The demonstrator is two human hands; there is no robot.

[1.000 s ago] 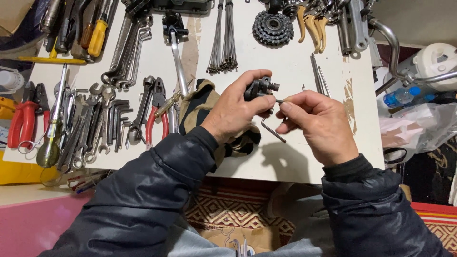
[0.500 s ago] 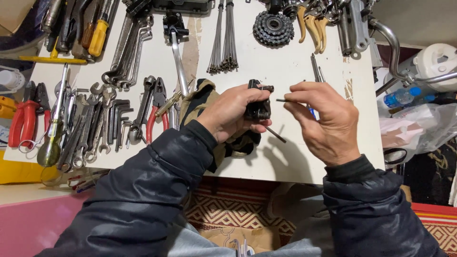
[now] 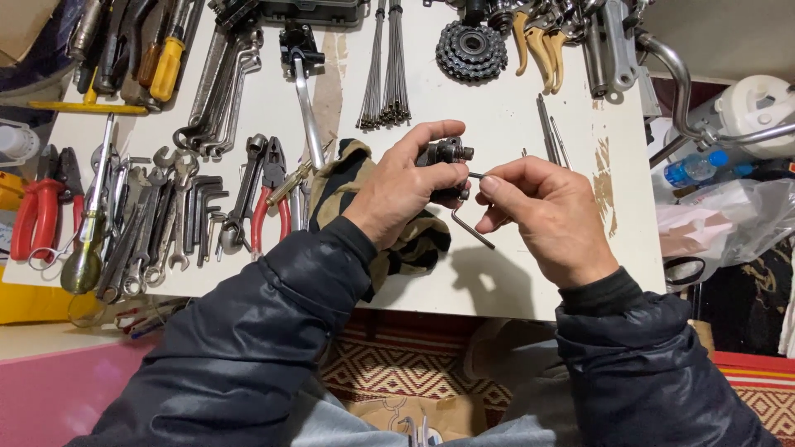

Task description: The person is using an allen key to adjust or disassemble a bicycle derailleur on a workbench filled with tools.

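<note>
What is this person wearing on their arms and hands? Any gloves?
No gloves: both the left hand and the right hand are bare, with no rings or watch in view. Both arms are covered by the long sleeves of a dark, slightly shiny padded jacket. At the right wrist a black ribbed knit cuff peeks out from under the sleeve.

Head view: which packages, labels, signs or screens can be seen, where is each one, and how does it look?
No signs or screens.
Plastic bottle: right of the table, lying down, clear with a blue cap and blue label.
Plastic bag: just below the bottle, crumpled, whitish and translucent.
Cardboard box: top left corner, brown, only a part visible.
</note>
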